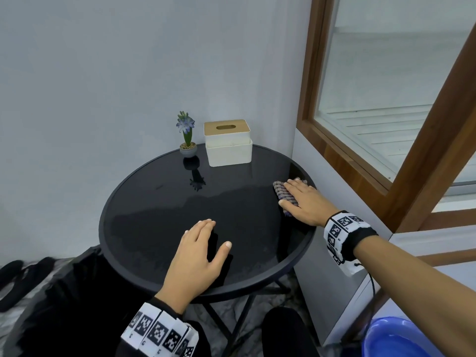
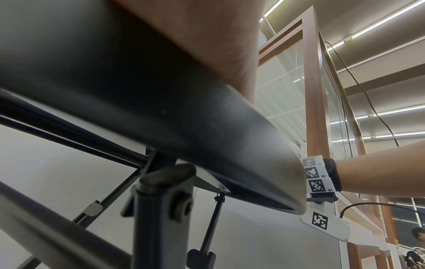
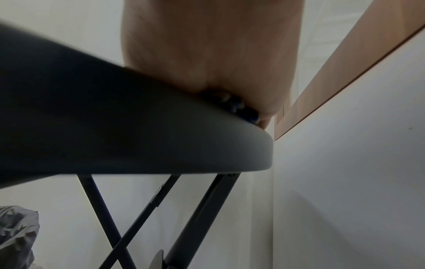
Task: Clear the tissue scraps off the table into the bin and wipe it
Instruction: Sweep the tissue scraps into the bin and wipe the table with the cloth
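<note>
Wiping in progress on the round black glass-topped table (image 1: 164,202): right hand (image 1: 304,202), at right of centre in the head view, lying flat with fingers straight, pressing a folded checked purple-grey cloth (image 1: 283,194) onto the glass near the right-hand rim. Left hand (image 1: 198,251), at lower centre, resting palm-down on the glass with fingers straight and thumb spread, holding nothing, probably steadying the table. No tissue scraps showing anywhere on the top, so clearing judged done; black bag-lined bin (image 1: 59,292) sitting at lower left, just beside the table edge, contents not discernible. Lower half of the glass looking dull and streaked, upper half still reflecting sharply, so wiping judged roughly half done, with the far part near the wall remaining. Standing in the way there: small potted plant with purple flowers in a grey pot (image 1: 187,140) and white tissue box with a wooden lid (image 1: 228,143), side by side at upper centre of the tabletop; both likely needing wiping around or shifting. Blue plastic basin (image 1: 401,338) showing at lower right, off the table. Wood-framed glass partition (image 1: 360,161) running close along the right side, limiting elbow room. Wrist views showing only the table rim, folding legs and palm undersides.
</note>
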`<state>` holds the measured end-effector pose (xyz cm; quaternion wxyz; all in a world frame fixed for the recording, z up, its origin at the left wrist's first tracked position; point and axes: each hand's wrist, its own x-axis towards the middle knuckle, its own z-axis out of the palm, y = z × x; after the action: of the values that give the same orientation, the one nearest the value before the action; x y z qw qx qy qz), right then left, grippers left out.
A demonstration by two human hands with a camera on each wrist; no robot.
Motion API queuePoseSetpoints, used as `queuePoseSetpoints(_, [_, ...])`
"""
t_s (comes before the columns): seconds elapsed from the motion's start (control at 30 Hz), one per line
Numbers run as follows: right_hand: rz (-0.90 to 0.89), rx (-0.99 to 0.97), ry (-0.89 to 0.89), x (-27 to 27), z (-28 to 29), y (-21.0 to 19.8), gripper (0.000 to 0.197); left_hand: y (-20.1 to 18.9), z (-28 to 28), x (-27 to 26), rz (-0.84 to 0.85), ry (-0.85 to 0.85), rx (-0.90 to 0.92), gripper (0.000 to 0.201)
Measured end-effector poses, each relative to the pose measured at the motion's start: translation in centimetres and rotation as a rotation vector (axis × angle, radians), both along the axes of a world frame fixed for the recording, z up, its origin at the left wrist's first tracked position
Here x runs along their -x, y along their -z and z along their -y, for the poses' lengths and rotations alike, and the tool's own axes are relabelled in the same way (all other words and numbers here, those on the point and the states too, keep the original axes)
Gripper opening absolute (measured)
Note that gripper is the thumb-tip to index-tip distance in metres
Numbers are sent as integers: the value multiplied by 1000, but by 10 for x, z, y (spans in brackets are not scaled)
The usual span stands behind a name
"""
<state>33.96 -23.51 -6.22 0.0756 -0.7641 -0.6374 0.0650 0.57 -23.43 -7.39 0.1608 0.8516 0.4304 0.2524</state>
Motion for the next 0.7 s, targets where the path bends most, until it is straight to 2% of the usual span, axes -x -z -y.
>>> queuePoseSetpoints(0.2, [-67,-48,6,11,13,-14,70,-5,-3,5,21,6,55,68])
queuePoseSetpoints(0.47, [-244,-89,25,37,30,-36,67,-19,-5,17,29,-14,78,68])
queuePoseSetpoints(0.7, [-254,-121,-72,71,37,-64,64,-40,-14,33,27,-36,75,69])
